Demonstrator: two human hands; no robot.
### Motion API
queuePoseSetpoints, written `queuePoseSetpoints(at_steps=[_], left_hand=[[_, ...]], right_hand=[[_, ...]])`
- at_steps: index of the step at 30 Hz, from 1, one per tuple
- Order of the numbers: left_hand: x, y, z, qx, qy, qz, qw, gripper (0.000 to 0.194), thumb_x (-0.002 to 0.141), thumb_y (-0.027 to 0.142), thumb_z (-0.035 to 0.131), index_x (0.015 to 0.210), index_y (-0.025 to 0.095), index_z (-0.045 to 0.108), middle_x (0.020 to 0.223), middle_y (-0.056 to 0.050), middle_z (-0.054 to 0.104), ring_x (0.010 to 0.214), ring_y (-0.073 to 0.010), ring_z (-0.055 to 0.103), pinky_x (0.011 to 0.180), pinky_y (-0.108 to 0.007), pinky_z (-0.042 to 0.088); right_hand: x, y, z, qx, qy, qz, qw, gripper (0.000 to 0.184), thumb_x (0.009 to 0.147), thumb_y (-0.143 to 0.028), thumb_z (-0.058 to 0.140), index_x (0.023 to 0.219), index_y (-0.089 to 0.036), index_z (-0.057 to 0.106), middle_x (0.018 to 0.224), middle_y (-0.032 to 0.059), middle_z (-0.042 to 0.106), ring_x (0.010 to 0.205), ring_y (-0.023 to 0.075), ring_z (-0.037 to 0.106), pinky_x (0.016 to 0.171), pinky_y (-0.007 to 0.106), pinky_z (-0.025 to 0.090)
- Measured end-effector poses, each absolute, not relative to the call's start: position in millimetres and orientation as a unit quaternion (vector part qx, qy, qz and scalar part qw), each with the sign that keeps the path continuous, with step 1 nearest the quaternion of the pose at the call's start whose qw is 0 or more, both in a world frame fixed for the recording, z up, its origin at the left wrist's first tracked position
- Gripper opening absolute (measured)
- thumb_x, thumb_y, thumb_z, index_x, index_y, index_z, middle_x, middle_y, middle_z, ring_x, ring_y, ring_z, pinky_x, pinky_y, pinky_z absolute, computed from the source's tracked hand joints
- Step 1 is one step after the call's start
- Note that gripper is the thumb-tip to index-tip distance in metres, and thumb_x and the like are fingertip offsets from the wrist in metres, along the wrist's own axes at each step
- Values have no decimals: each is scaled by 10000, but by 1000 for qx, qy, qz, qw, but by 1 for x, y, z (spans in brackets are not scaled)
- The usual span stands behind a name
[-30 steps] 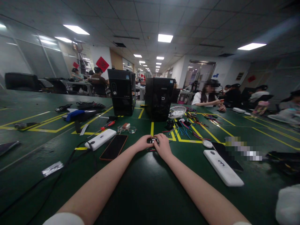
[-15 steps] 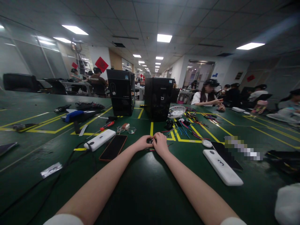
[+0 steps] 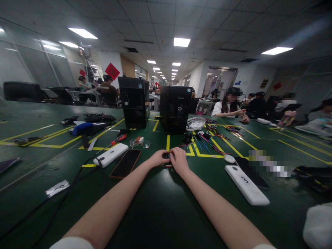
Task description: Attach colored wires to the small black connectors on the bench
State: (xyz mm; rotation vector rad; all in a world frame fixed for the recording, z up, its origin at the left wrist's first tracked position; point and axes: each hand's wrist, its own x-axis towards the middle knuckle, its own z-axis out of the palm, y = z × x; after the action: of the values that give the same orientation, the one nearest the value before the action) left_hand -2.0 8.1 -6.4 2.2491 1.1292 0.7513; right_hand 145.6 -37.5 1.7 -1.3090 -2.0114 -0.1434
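My left hand (image 3: 158,158) and my right hand (image 3: 178,159) meet over the middle of the green table (image 3: 158,207). Between their fingertips is a small black part (image 3: 166,156), largely covered by the fingers, so its kind cannot be told. Both hands are closed on it, left fingers from one side, right fingers from the other. Just below, short coloured wires (image 3: 168,165) show near the tabletop. Left of my left hand lies a dark phone (image 3: 126,163) with an orange-brown edge. Beyond the hands stands a black computer tower (image 3: 176,110).
Another tower (image 3: 133,103) stands to the left. Loose wires (image 3: 203,142) and a white basket (image 3: 195,123) lie right of centre. White power banks (image 3: 111,155) flank both arms. Glasses (image 3: 145,144) and a red screwdriver (image 3: 118,139) lie at left. A person (image 3: 228,105) sits across the table.
My right hand has shifted slightly to the right and its fingers have changed position on the black part. My left hand stays nearly in place.
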Motion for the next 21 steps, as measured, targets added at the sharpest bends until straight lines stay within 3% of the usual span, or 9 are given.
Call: queuePoseSetpoints(at_steps=[6,15,21], left_hand=[[-8,9,-5,821,418,280,270,394,633,184,627,1022,124,618,1046,-90,626,973,-230,563,888,-329,415],[-9,8,-5,821,412,281,277,415,650,283,650,1036,134,615,1052,-93,620,976,-239,556,898,-345,407],[-11,6,-4,821,419,285,263,435,654,343,664,1041,151,614,1054,-91,611,970,-242,554,879,-334,413]], right_hand=[[140,-64,0,-412,-868,-57,271,96,815,-180,474,863,-191,556,875,49,551,864,172,467,781,309,329],[149,-71,15,-431,-879,-76,188,214,763,-237,565,974,-199,569,939,62,570,918,200,486,792,332,350],[157,-69,16,-488,-863,-77,105,174,726,-113,506,853,-159,615,870,100,614,824,223,553,699,328,382]])
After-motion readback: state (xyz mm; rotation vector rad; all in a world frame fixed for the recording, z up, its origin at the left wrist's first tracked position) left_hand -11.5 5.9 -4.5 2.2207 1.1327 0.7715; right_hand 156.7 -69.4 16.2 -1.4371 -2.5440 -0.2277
